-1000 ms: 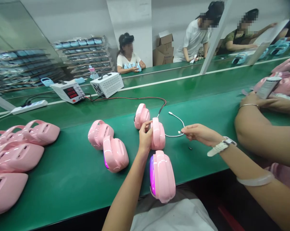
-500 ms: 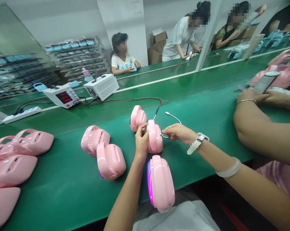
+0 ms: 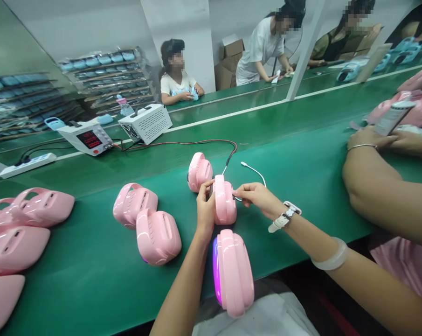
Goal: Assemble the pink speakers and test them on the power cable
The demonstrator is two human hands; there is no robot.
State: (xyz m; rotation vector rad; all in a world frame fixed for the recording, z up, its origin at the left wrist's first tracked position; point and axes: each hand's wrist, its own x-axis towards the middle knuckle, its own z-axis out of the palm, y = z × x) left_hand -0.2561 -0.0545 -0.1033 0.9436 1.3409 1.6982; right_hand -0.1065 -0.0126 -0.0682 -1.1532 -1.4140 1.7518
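At the centre of the frame, the left hand curls around the pink device, while the right hand, fingertips pinched together, holds the white cable at its side, apparently connecting it, which calls for steady alignment.

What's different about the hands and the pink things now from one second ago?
The right grip moved left, bringing one end of the thin white cable to the glossy pink rounded plastic device. Whether it's plugged in is hidden. Nothing was visibly let go. The left grip stayed on that device; the pink device with a glowing purple face stayed nearest the person.
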